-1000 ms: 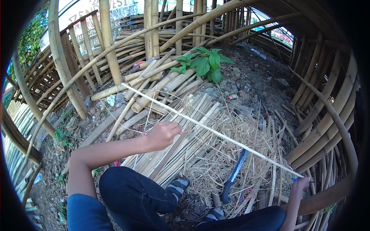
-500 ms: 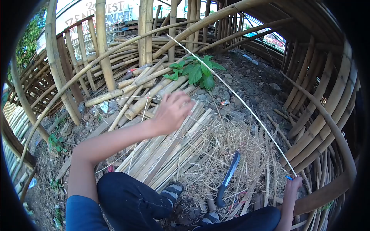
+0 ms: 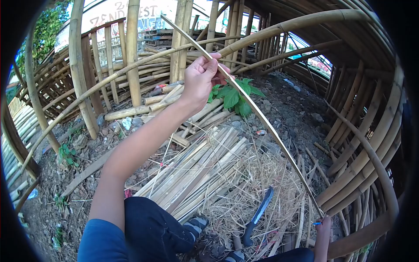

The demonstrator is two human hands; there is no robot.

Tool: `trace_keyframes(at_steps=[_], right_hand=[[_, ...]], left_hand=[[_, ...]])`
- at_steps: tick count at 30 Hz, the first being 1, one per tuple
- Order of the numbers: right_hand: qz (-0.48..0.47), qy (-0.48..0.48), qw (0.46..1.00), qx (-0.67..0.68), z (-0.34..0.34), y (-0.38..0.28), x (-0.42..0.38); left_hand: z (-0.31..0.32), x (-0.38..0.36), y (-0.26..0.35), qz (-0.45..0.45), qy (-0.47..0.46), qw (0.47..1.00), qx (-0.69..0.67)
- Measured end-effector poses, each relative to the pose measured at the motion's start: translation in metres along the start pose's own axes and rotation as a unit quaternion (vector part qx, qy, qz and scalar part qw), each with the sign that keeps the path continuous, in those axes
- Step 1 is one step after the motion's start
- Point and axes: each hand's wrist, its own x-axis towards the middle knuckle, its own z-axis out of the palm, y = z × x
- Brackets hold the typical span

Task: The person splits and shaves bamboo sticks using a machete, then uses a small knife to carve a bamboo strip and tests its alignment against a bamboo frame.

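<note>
A long, thin bamboo strip slants across the view from upper left to lower right. My left hand is closed round its upper part, thumb and fingers pinching it. At the low end, my right hand grips the strip; a small blue item shows beside its fingers, too small to name. Below the strip, a machete with a dark handle lies on pale bamboo shavings. To the left of the shavings, split bamboo slats lie in a bundle near my foot.
Bamboo poles form a curved frame on the right. Upright posts and stacked poles stand behind. A leafy green plant grows among stones ahead. A bent pole arcs across the left.
My left hand, apart from the strip before, has moved up and now grips it. The strip has turned and its far end has shifted up and left. My right hand has moved slightly down and left.
</note>
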Motion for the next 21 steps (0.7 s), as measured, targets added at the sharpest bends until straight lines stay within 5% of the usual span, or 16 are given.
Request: trace_keyframes(at_steps=[5,16,18,21], right_hand=[[0.130,-0.045,0.989,-0.048,-0.015,0.001,0.028],[0.131,-0.095,0.970,-0.179,-0.020,0.011,0.021],[0.151,-0.102,0.967,-0.177,-0.011,0.015,0.009],[0.190,-0.092,0.969,-0.128,0.007,0.030,-0.023]], left_hand=[[0.017,-0.004,0.008,0.023,0.015,0.999,0.030],[0.028,-0.012,0.011,0.039,0.013,0.996,0.073],[0.044,-0.030,0.004,0.084,0.018,0.989,-0.121],[0.062,-0.102,-0.040,0.002,0.074,0.973,-0.218]])
